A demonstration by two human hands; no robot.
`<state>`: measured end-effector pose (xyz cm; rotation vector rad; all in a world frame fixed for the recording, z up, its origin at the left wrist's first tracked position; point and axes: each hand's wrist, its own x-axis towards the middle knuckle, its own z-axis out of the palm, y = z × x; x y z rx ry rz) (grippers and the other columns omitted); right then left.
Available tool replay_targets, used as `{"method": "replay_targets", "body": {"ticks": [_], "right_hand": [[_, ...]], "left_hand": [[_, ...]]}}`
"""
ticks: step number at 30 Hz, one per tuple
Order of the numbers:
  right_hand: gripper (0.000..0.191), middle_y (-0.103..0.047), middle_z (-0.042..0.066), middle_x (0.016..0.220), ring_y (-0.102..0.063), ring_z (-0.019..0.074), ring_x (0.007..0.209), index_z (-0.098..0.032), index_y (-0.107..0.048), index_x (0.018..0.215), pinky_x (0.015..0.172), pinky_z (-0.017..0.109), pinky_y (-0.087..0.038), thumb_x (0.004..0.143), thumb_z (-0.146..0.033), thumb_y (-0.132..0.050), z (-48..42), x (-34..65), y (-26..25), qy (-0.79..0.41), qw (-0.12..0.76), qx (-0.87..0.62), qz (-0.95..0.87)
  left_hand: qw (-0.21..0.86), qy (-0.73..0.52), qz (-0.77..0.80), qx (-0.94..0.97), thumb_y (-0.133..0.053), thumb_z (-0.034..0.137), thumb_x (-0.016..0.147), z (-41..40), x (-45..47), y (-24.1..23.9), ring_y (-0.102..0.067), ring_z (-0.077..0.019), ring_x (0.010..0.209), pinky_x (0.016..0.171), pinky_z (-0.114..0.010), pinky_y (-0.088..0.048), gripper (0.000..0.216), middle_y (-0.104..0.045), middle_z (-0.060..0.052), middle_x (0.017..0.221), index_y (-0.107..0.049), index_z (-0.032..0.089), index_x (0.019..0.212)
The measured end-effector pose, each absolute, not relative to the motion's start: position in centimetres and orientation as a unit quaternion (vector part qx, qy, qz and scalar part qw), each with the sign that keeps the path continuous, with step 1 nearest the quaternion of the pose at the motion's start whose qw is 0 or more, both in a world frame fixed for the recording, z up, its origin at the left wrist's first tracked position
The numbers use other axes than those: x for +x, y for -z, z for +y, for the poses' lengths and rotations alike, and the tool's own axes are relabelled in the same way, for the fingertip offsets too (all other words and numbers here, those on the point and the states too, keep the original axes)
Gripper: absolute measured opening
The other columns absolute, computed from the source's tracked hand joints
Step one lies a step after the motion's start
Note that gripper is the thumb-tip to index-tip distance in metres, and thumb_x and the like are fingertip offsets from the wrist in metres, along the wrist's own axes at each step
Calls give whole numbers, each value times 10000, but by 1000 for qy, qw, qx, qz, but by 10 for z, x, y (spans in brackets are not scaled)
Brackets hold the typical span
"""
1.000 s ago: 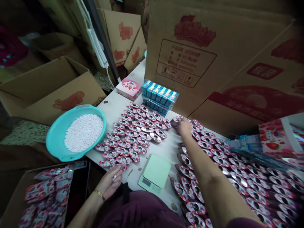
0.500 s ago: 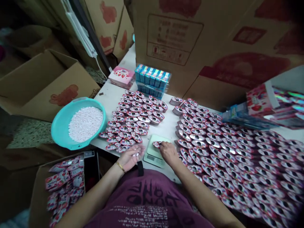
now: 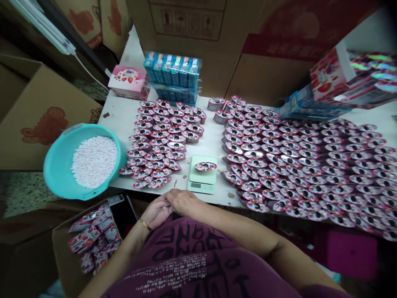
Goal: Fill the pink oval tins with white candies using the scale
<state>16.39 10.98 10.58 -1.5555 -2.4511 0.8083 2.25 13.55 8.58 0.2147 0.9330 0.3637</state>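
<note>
From the head view, the left hand [image 3: 157, 211] and right hand [image 3: 184, 202] meet at the table's [image 3: 212, 138] near edge, just short of the scale [image 3: 203, 179]. The right lies over the left, its fingers bent against it; whether either holds anything between them I cannot tell. Neither touches the packet [image 3: 206, 166], which stands upright on the scale, apart from the rest.

The packet looks light and thin-walled, its pointed oval top glossy with a dark hole in the middle. It would probably dent if squeezed and tip if knocked, and the shiny skin may slip a little. The best hold seems to be a gentle pinch across the flat sides below the top, keeping fingertips off the hole.

Similar packets stand close together left [image 3: 160, 141] and right of the scale. Farther left, a bowl [image 3: 57, 161] holds small white pieces [image 3: 94, 162], which look hard and easily scattered.
</note>
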Motion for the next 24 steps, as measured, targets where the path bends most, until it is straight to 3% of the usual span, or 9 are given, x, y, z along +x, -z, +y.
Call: {"method": "replay_targets", "body": {"ticks": [6, 13, 21, 24], "right_hand": [[87, -530, 44, 777, -528, 163, 670, -147, -436, 874, 555, 279, -436, 796, -136, -398, 109, 162, -112, -245, 47, -531, -810], [117, -546, 29, 797, -528, 168, 664, -159, -458, 903, 535, 277, -432, 811, -158, -386, 110, 163, -108, -256, 49, -517, -815], [198, -554, 68, 912, -522, 144, 834, -153, -473, 990, 705, 238, -409, 824, -190, -371, 116, 232, -107, -249, 122, -644, -713], [221, -540, 67, 940, -516, 152, 858, -176, -480, 1021, 701, 235, -395, 836, -201, -361, 123, 266, -99, -208, 77, -704, -675]], "left_hand": [[866, -184, 457, 90, -509, -31, 636, 134, 19, -87, -585, -124, 683, 731, -255, -458, 175, -613, -45, 697, -596, 102, 709], [872, -182, 444, 100, -567, 1, 647, 134, 21, -81, -585, -113, 679, 692, -218, -469, 148, -629, -43, 713, -614, 100, 747], [870, -177, 449, 101, -554, 33, 696, 146, 48, -88, -578, -163, 914, 846, -253, -437, 239, -635, -125, 933, -597, 71, 928], [868, -177, 453, 97, -548, 36, 701, 150, 54, -88, -573, -178, 939, 844, -251, -445, 237, -633, -143, 945, -596, 58, 932]]}}
